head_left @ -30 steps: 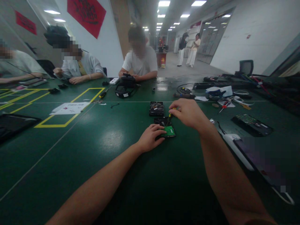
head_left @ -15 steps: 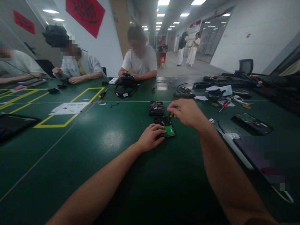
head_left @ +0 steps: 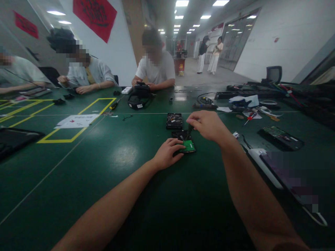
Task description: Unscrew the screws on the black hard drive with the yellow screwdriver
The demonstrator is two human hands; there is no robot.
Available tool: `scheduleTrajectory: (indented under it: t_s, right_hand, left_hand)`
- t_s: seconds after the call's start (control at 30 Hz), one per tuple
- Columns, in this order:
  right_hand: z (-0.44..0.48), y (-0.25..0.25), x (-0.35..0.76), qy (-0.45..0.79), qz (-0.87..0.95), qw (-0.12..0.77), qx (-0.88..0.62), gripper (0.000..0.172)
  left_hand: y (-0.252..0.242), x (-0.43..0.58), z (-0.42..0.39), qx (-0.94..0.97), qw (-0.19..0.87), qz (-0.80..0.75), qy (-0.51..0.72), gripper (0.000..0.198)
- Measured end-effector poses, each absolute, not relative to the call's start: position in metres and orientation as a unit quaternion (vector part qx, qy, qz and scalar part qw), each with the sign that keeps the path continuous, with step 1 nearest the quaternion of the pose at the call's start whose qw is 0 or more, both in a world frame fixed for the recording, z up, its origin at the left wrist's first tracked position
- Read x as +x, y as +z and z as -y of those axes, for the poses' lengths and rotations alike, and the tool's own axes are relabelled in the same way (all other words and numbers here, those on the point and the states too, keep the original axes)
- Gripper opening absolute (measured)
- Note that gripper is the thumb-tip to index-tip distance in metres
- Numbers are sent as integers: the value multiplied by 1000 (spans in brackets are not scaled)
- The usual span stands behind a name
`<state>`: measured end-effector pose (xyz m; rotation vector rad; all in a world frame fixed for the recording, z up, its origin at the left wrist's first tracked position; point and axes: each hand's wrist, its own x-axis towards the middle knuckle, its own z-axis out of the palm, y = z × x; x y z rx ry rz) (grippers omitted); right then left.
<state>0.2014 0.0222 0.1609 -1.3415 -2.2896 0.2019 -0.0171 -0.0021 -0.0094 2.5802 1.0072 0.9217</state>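
A hard drive (head_left: 188,146) with a green circuit board lies flat on the dark green table. My left hand (head_left: 170,152) grips its left side, the fingers resting over the board and the thumb at the near edge. Above the drive's far right part, my right hand (head_left: 205,124) is closed round a small screwdriver (head_left: 190,127). The screwdriver points down at the drive; its tip is too small to make out. Just behind lies a second black hard drive (head_left: 174,121), which neither hand touches.
Tiny screws (head_left: 158,135) lie left of the drives. To the right are a red-handled screwdriver (head_left: 250,118), a device with an exposed board (head_left: 281,137) and a white power strip (head_left: 264,167). A black headset (head_left: 138,97) stands before a seated person (head_left: 159,66).
The screwdriver's handle has turned slightly in my right hand, with its yellow part no longer showing. My left hand and the hard drive stay in place.
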Motion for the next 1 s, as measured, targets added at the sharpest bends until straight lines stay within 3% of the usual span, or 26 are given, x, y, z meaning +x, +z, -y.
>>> scheduleTrajectory:
  t_s: [0.1,0.27,0.67,1.0]
  right_hand:
    - [-18,164,202,92,842,235,-477,21]
    - [-15,166,201,117,849,239,-458,29]
    - [-23,159,203,75,821,257,-504,15]
    - [-16,169,200,80,834,218,-501,29]
  left_hand:
    - [-10,-18,2,879,111,-343,311,37]
    - [-11,-19,2,880,109,-347,304,37]
    - [-9,-18,2,879,113,-343,311,37]
    - [-8,-18,3,879,113,-345,309,36]
